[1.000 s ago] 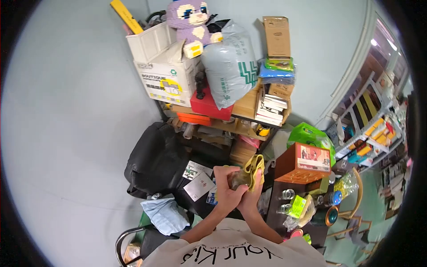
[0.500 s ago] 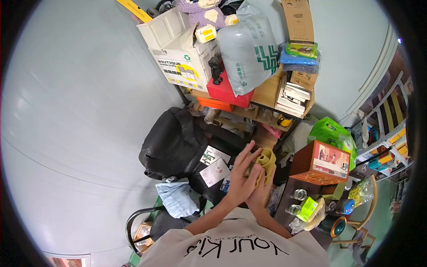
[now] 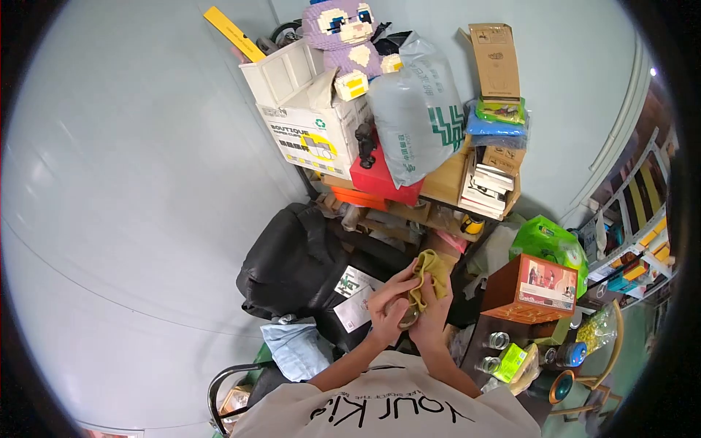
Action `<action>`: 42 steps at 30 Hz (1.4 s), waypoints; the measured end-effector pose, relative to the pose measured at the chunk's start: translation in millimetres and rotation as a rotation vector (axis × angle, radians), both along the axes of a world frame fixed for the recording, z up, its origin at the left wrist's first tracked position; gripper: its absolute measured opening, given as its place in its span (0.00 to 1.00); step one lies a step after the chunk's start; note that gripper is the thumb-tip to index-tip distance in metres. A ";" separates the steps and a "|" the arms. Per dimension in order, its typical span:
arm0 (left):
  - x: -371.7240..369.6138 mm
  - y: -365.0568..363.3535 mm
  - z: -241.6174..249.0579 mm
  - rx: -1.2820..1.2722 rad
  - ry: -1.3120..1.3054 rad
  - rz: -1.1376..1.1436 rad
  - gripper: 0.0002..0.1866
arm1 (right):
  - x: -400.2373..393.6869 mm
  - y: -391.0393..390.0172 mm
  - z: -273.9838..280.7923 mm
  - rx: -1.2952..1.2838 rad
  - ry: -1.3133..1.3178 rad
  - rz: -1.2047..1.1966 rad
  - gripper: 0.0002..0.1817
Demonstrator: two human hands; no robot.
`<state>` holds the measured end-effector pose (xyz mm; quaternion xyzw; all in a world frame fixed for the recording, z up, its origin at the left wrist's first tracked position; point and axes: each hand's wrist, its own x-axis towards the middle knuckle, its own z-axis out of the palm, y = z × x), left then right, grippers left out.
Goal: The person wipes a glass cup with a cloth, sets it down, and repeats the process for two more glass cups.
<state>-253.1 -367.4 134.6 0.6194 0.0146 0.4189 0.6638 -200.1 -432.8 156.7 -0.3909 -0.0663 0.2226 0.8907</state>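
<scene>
In front of the shirt, both hands are close together around a yellow-green cloth [image 3: 432, 271] and a small glass jar [image 3: 410, 315]. My left hand [image 3: 389, 306] has its fingers bent round the jar's side and the cloth's edge. My right hand [image 3: 432, 317] wraps the cloth from the right, its fingers closed on it. The cloth bunches up above the fingers. Most of the jar is hidden by the hands.
A black chair [image 3: 292, 255] holds white papers [image 3: 354, 308] and a blue cloth [image 3: 298, 349]. On the right, a dark table has glass jars [image 3: 499, 340] and a wooden box [image 3: 529, 288]. A shelf ahead bears a grey bag [image 3: 416, 117] and cartons.
The hands have moved slightly lower and closed in, with fingers now bent rather than stretched. The jar now shows between them, and the cloth is more spread. The whole view has shifted downward.
</scene>
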 end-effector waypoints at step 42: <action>-30.8 4.9 16.3 -0.458 0.237 -0.028 0.27 | 16.8 15.9 -54.6 0.069 -1.377 -0.237 0.16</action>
